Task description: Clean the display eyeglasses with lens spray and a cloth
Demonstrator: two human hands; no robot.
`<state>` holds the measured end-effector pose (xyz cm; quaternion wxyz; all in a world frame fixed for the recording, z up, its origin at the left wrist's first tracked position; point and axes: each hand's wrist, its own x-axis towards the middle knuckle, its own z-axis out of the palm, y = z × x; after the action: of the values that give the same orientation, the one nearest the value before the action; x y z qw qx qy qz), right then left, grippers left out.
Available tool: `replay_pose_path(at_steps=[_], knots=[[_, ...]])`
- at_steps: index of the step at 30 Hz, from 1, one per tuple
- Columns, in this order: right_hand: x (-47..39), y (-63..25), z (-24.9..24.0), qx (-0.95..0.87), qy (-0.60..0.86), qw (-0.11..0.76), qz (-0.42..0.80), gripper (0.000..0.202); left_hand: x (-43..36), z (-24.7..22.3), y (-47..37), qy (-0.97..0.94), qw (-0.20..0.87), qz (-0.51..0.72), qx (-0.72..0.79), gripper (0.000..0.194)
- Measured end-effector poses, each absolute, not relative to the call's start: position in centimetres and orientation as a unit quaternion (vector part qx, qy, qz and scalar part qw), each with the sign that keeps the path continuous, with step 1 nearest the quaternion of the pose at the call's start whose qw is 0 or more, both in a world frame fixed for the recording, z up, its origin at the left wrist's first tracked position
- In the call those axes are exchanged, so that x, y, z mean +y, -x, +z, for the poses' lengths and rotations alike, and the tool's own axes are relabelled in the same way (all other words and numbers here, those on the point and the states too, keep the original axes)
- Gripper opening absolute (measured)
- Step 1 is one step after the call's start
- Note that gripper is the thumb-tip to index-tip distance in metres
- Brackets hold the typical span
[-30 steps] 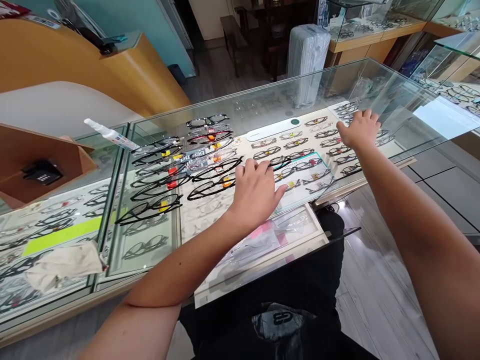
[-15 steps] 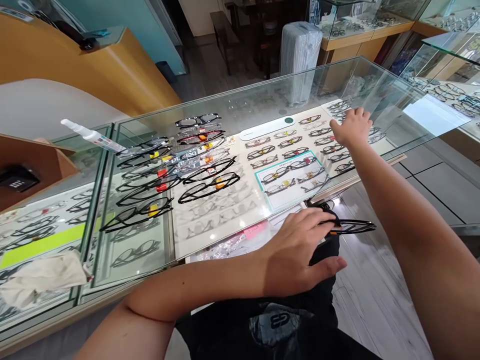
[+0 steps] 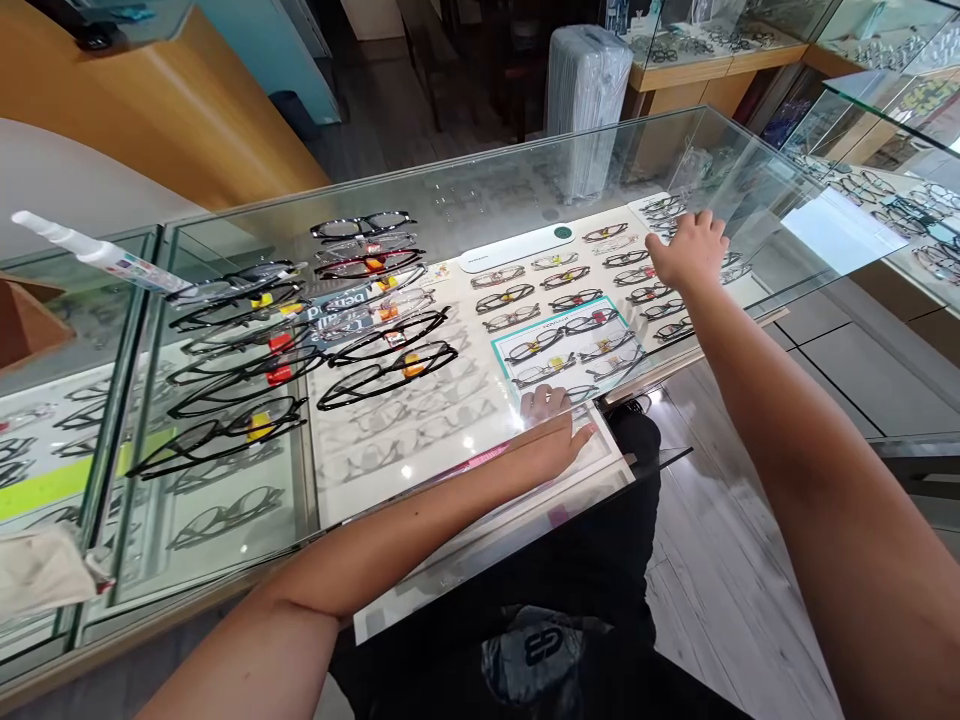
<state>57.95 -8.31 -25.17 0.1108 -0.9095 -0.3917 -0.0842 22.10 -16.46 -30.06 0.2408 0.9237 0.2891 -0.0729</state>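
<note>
The room has a teal wall [image 3: 259, 52], wooden counter [image 3: 161, 95] and grey floor [image 3: 701, 560].

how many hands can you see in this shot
2: the left hand at the open drawer, and the right hand at the glass counter, near rows of glasses. No others seen.

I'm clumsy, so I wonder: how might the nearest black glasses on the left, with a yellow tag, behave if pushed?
The black glasses would probably slide easily, resting on the smooth glass counter. Their slim, open build suggests they're light and stiff. Lying low and wide, they seem unlikely to roll or tip.
</note>
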Motion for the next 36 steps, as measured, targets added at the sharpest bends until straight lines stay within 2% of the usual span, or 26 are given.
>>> replay_pose_path(at_steps=[8,22,27,31,33,36], knots=[[-8.4,-57.8,-24.9,-0.387,0.913,0.099,-0.077,0.083,-15.7,-33.5,-24.0,-0.934,0.169,-0.065,0.309,0.059],[-8.4,-57.8,-25.1,-0.389,0.912,0.101,-0.088,0.084,-15.8,-34.7,-24.3,-0.941,0.143,-0.068,0.299,0.058],[-8.3,-57.9,-25.3,-0.387,0.911,0.107,-0.097,0.084,-16.0,-34.1,-24.3,-0.941,0.145,-0.074,0.297,0.058],[-8.3,-57.9,-25.3,-0.389,0.911,0.103,-0.095,0.083,-16.7,-31.8,-23.3,-0.94,0.146,-0.075,0.298,0.053],[-8.4,-57.9,-25.2,-0.388,0.911,0.105,-0.093,0.084,-17.2,-30.2,-22.2,-0.942,0.183,-0.06,0.274,0.041],[-8.4,-57.8,-25.0,-0.386,0.912,0.11,-0.084,0.081,-17.9,-27.8,-20.1,-0.907,0.34,-0.069,0.238,0.024]])
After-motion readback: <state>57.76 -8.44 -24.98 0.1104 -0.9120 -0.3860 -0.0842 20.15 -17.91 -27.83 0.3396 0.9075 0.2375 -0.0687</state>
